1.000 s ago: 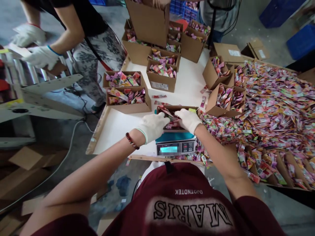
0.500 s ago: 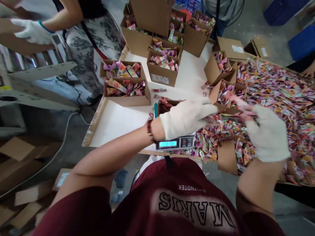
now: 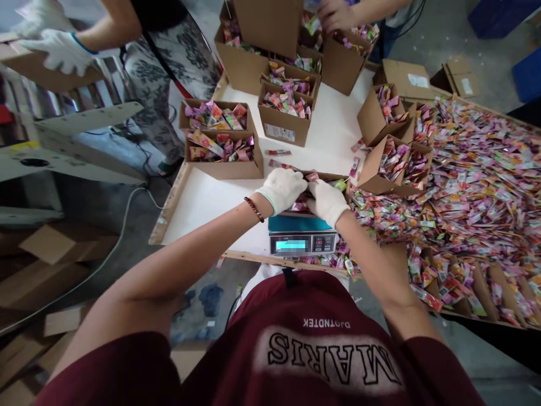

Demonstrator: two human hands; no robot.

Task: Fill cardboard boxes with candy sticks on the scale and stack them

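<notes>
A cardboard box [image 3: 301, 213] filled with small colourful sachets sits on the teal plate of a digital weighing scale [image 3: 302, 224]. Its lit display is blurred out. My left hand [image 3: 284, 189], in a white glove, reaches over the box from the left with fingers curled in among the sachets. From the right, my gloved right hand [image 3: 327, 201] dips into the same box, its fingers bent onto sachets. The two hands' fingertips nearly meet. What exactly lies under the left fingers is hidden.
A big heap of loose sachets [image 3: 486, 175] covers the right of the table. Filled boxes stand at the left [image 3: 224, 169], at the back [image 3: 283, 132] and by the heap [image 3: 380, 163]. A co-worker's hand [image 3: 336, 14] is over the far boxes; another co-worker's gloved hand [image 3: 63, 51] holds cardboard.
My right hand has come left from above the heap, where it held pink sachets, into the box on the scale. My left hand has drawn back left onto that box. A co-worker's hand has appeared.
</notes>
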